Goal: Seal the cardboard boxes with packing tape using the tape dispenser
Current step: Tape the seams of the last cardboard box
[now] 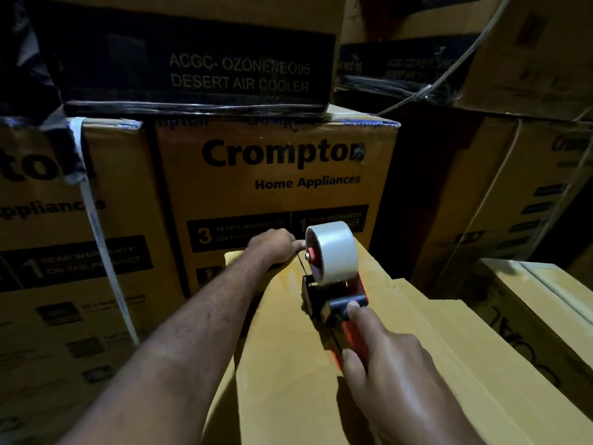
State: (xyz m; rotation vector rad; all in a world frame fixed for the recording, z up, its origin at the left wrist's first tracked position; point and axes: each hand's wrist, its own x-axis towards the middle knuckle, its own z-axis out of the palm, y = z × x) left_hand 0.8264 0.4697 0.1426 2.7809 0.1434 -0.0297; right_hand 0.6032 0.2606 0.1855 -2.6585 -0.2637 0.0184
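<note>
A plain cardboard box (288,364) lies in front of me with its top flaps closed. A red and black tape dispenser (333,300) with a roll of clear tape (332,252) stands on the box top near its far end. My right hand (388,364) grips the dispenser's red handle, with the forefinger stretched out onto the black part. My left hand (276,245) rests at the far edge of the box, just left of the roll, fingers bent over the edge; what they hold is hidden.
Printed Crompton cartons (276,175) are stacked close behind and to the left, one with a white strap (96,226). More cartons stand at the right, with a lower box (545,303) beside mine. A white cable (465,56) hangs at the upper right. The light is dim.
</note>
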